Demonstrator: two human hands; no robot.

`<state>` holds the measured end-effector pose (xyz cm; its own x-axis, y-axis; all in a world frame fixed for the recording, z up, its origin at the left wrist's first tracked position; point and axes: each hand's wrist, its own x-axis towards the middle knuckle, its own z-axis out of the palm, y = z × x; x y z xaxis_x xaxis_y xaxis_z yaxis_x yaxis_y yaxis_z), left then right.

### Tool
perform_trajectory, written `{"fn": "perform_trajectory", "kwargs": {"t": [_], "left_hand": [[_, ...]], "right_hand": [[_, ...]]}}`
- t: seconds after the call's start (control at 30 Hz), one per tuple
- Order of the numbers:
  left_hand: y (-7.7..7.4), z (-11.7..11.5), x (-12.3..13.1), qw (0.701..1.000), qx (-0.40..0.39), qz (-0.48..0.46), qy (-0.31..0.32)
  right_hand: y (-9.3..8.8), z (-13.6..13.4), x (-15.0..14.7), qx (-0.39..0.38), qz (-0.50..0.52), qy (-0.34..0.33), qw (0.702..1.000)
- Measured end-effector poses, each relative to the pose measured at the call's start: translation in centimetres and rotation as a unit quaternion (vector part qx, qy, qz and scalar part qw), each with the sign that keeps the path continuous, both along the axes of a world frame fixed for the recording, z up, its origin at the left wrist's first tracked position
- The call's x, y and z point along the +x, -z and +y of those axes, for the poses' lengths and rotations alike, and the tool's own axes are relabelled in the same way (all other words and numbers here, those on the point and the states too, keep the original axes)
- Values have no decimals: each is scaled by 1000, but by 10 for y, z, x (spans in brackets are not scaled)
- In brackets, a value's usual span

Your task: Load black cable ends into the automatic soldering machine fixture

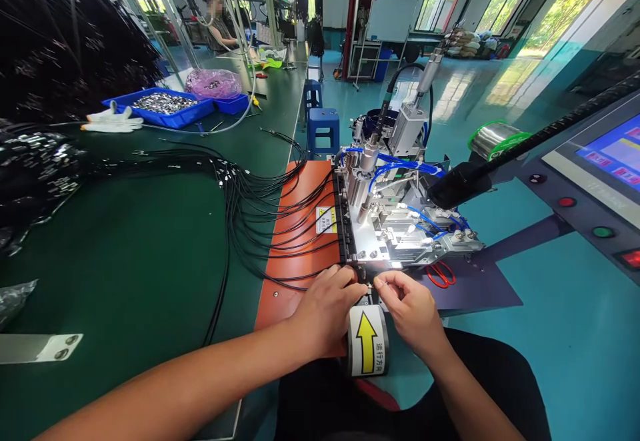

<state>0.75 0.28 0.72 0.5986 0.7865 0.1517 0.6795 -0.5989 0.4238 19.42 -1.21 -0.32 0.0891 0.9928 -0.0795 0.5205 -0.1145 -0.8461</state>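
My left hand (327,304) bends over the front end of the black cable rail (345,224), its fingers closed where a black cable (293,286) runs in beneath them. Close on its right, my right hand (407,304) pinches thumb and forefinger together at a bright spot; what sits between those fingertips is too small to make out. Many black cables (255,211) fan across an orange plate (300,248) into the rail. Just below both hands is a round roller cover (369,341) bearing a yellow arrow. Beyond them stands a lit metal assembly machine (400,208) with blue air tubes.
Red-handled scissors (441,274) lie right of the machine. A control panel (590,188), a black lamp arm (460,184) and a solder wire spool (497,140) stand at right. On the green table (140,254) are a blue tray (165,111) of metal parts and white gloves (113,120).
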Motion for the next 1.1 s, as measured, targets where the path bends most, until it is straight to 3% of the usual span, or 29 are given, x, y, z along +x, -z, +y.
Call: {"fn": "perform_trajectory", "kwargs": {"t": [0.43,0.7,0.8,0.93,1.1], "left_hand": [[-15,1,-4,997,15,72,15],[-17,0,-10,993,31,112,-25],[-20,-1,-11,993,29,112,-33],[-32,-3,-11,992,6,125,-18],[-61,8,-22,988,-86,127,-16]], "right_hand": [[9,-1,2,-25,63,-9,998],[9,-2,-3,-29,89,25,995],[7,-11,-1,-18,90,67,993],[-2,-35,-2,-24,101,97,990],[-10,-64,-12,-7,108,2,994]]}}
